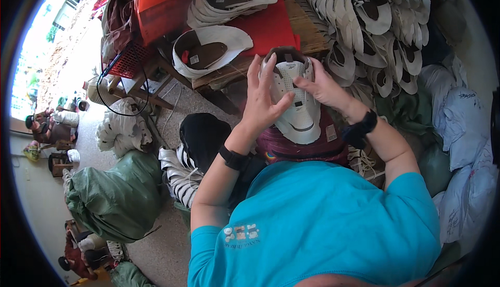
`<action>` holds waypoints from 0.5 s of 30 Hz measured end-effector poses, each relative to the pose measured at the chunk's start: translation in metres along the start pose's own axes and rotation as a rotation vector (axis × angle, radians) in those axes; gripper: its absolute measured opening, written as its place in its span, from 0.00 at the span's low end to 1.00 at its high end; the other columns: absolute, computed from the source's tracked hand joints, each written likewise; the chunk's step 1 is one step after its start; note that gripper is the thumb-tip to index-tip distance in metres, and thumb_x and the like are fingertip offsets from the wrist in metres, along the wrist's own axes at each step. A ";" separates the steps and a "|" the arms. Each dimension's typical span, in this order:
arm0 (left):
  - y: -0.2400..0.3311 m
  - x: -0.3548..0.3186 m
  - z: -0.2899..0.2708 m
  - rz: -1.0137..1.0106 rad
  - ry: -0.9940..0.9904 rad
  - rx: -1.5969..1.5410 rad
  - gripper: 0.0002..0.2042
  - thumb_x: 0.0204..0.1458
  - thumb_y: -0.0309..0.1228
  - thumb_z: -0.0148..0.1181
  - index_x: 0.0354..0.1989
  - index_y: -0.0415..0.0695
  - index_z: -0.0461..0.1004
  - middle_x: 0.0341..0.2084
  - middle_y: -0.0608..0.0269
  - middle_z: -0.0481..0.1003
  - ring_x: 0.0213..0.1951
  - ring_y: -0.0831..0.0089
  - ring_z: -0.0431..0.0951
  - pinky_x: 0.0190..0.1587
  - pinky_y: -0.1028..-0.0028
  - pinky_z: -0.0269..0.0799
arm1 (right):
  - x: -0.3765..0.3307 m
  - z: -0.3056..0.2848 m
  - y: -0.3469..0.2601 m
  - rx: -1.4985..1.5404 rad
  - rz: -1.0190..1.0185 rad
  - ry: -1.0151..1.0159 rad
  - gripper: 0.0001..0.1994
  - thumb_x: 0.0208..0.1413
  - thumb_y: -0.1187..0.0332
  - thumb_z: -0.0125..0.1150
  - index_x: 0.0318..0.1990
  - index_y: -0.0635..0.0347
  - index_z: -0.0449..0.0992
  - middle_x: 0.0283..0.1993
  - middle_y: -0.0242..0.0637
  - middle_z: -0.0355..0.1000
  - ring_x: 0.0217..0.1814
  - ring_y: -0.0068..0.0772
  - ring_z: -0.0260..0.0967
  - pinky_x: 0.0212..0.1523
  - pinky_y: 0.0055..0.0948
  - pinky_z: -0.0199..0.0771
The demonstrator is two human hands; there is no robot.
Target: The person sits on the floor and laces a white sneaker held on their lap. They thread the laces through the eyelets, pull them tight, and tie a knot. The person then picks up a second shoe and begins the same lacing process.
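Both of our hands are on one white shoe upper [294, 97], which sits just above the middle of the view, held up in front of our chest over a dark maroon bundle [304, 146] in our lap. Our left hand [260, 97] lies against the upper's nine o'clock edge with the fingers spread flat and pointing to twelve o'clock, pressing rather than closing around it. Our right hand [323, 86] comes in from three o'clock, its fingertips pinching the perforated front of the upper near the top. Each wrist carries a black band.

At twelve o'clock from the upper, a wooden bench [307, 29] bears a red sheet [268, 27] and two stacks of flat white pieces with brown centres [213, 50]. From one to three o'clock, a big heap of finished white uppers [375, 21] spills downward, with pale sacks [463, 125] beyond it. At eight o'clock a green sack [117, 196] rests on the floor, and an orange crate [159, 3] stands at eleven o'clock.
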State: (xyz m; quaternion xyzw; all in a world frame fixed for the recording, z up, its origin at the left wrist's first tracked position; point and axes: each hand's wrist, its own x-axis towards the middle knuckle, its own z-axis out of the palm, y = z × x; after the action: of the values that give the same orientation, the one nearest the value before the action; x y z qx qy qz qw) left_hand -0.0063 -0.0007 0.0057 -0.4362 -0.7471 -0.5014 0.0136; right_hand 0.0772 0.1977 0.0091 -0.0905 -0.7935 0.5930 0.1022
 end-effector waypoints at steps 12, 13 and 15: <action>-0.030 -0.029 0.004 -0.211 -0.158 -0.255 0.38 0.62 0.39 0.56 0.76 0.48 0.41 0.70 0.47 0.48 0.73 0.56 0.47 0.72 0.61 0.46 | -0.001 0.021 0.019 -0.156 -0.163 0.045 0.33 0.62 0.51 0.57 0.65 0.67 0.60 0.62 0.57 0.64 0.66 0.51 0.62 0.67 0.40 0.60; -0.037 -0.028 0.003 -0.224 -0.206 -0.257 0.38 0.62 0.40 0.56 0.76 0.48 0.41 0.70 0.47 0.48 0.73 0.56 0.47 0.72 0.61 0.46 | -0.002 0.022 0.028 -0.138 -0.133 0.051 0.33 0.62 0.51 0.57 0.65 0.67 0.60 0.62 0.57 0.64 0.66 0.50 0.62 0.67 0.39 0.60; -0.055 -0.023 0.009 -0.270 -0.254 -0.296 0.41 0.59 0.44 0.60 0.75 0.48 0.43 0.68 0.38 0.51 0.71 0.46 0.50 0.71 0.58 0.48 | 0.005 0.024 0.051 -0.084 -0.082 0.061 0.33 0.62 0.50 0.58 0.65 0.66 0.60 0.62 0.56 0.65 0.65 0.48 0.63 0.66 0.38 0.61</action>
State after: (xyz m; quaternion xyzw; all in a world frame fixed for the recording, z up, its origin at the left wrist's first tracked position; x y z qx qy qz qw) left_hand -0.0254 -0.0152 -0.0496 -0.3890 -0.7127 -0.5439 -0.2120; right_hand 0.0674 0.1910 -0.0464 -0.0801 -0.8174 0.5513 0.1468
